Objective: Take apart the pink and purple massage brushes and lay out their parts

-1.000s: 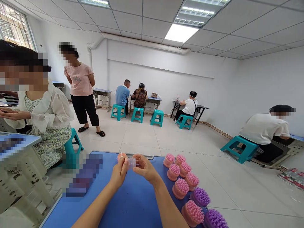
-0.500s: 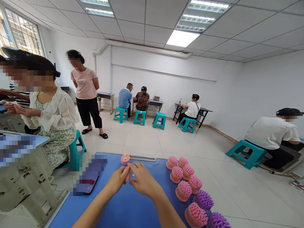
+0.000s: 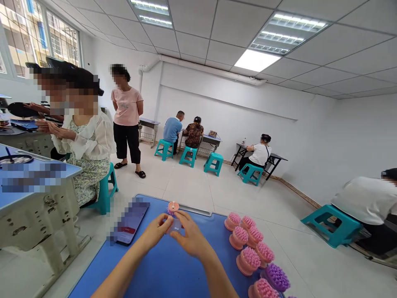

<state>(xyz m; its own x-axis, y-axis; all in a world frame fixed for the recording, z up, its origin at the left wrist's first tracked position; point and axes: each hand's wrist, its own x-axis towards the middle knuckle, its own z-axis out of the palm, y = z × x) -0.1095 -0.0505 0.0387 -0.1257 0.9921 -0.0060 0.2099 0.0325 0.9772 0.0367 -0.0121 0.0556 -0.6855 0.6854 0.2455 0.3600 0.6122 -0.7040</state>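
Note:
Between my hands is a small translucent plastic container (image 3: pixel 176 224), partly covered by fingers. My left hand (image 3: pixel 157 232) pinches at its left side, thumb and fingertips together. My right hand (image 3: pixel 190 234) curves over its right side, fingers on top and thumb below. Just beyond my fingertips, a pink-orange round brush head (image 3: pixel 173 207) rests on the blue desk (image 3: pixel 161 269), bristles down, with a small pale stem on top. Along the right edge sit several round pink bristle brushes (image 3: pixel 249 260) and a purple bristle brush (image 3: pixel 275 277), bristles up.
A dark phone (image 3: pixel 132 223) lies on the desk's left side. Another desk (image 3: pixel 40 182) stands at left, with a seated person (image 3: pixel 89 136) beside it. A person in a pink shirt (image 3: pixel 127 107) stands behind. Others sit on teal stools (image 3: pixel 214 164) along the walls.
The view has swung left, so the scene sits further right. My hands have parted slightly around the container, showing more of its clear wall. The brushes stay in place.

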